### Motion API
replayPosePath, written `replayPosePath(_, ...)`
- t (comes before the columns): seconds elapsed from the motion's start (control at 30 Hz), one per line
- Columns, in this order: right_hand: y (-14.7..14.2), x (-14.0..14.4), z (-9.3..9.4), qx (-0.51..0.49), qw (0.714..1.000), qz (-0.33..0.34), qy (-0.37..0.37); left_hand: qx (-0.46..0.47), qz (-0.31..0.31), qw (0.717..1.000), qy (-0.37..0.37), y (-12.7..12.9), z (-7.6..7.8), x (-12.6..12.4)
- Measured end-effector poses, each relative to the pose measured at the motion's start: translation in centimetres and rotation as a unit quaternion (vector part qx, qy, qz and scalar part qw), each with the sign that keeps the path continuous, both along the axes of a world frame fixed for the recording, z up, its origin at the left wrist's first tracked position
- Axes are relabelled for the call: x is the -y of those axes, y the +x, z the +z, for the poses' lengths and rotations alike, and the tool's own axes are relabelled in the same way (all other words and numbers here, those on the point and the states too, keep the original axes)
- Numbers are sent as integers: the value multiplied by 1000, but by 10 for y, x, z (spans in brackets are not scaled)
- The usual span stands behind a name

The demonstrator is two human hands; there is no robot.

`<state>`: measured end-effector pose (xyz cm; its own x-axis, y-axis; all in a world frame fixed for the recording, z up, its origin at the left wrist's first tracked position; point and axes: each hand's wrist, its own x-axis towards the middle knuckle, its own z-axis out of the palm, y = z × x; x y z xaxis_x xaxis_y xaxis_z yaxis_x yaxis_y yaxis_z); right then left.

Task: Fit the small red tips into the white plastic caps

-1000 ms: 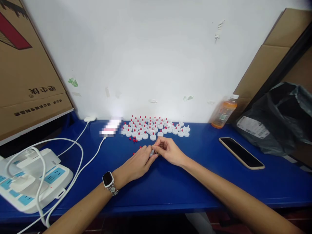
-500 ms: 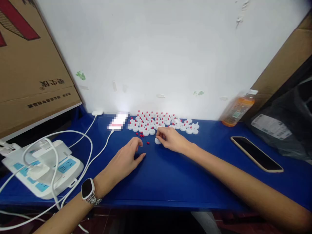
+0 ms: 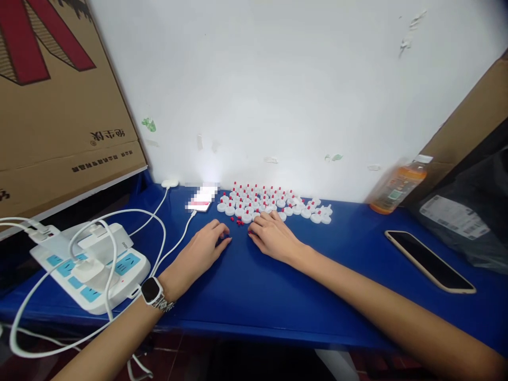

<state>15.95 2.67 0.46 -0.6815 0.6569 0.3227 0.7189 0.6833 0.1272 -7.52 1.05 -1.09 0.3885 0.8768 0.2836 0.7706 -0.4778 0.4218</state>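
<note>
My left hand [image 3: 204, 244] rests on the blue table with thumb and curled fingers apart, nothing between them. My right hand [image 3: 273, 235] is low over the tabletop, its thumb and fingertips pinched at a small red tip [image 3: 250, 231], mostly hidden by them. Just beyond both hands spreads a cluster of white round caps [image 3: 246, 217], many topped with an upright red tip. Several loose red tips [image 3: 239, 221] lie in front of the cluster, between the hands. Some caps at the right of the group [image 3: 325, 210] have white nozzles without red. Part of the cluster is behind my right hand.
A white power strip [image 3: 133, 264] with looping cables sits at the left, near a cardboard box [image 3: 71, 143]. A lit phone [image 3: 203, 206] leans by the wall. At the right are another phone [image 3: 431, 262], an orange drink bottle [image 3: 400, 185] and a dark plastic bag [image 3: 476, 206].
The camera view has shifted, moving the scene rightward. My right hand has left the white cap it was pinching and come to the loose red tip on its left. My left hand stays open.
</note>
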Motion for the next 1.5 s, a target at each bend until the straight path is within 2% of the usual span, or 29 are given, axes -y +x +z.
replayPosePath(0.17, -4, -13, -3, 0, 1000, -8, 2, -1, -45, 999, 19, 14, 4, -16)
replayPosePath(0.27, -5, -18, 0, -26, 1000, -6, -8, 1, -46, 999, 25, 26, 4, -28)
replayPosePath(0.4, 8, -12, 4, -129, 992, 8, -9, 34, -23, 999, 35, 32, -1, -27)
replayPosePath(0.53, 44, 1, 2, -277, 958, 44, -60, 72, -30, 996, 37, 39, -1, -12)
replayPosePath(0.6, 65, 2, -1, -340, 936, 13, -92, 72, -43, 996, 36, 50, 3, -5)
replayPosePath(0.77, 106, -6, -9, -419, 888, -141, -124, 45, -128, 990, 22, 96, 9, 0)
replayPosePath(0.87, 120, -9, -11, -457, 859, -170, -153, 32, -169, 985, 16, 122, 7, -4)
replayPosePath(0.93, 127, -10, -9, -449, 860, -184, -155, 29, -187, 982, 16, 135, 6, -6)
replayPosePath(1.07, 132, -24, -4, -358, 894, -232, -136, 32, -208, 977, 22, 152, 6, -4)
replayPosePath(1.17, 124, -44, -1, -286, 911, -274, -111, 35, -208, 977, 18, 153, 6, 0)
replayPosePath(1.3, 113, -62, 3, -245, 911, -320, -83, 46, -198, 979, 16, 137, 7, 8)
replayPosePath(1.4, 107, -51, 10, -284, 907, -303, -67, 52, -171, 984, 16, 118, 11, 15)
replayPosePath(1.5, 94, -16, 19, -395, 888, -223, -75, 88, -117, 988, 40, 103, 14, 25)
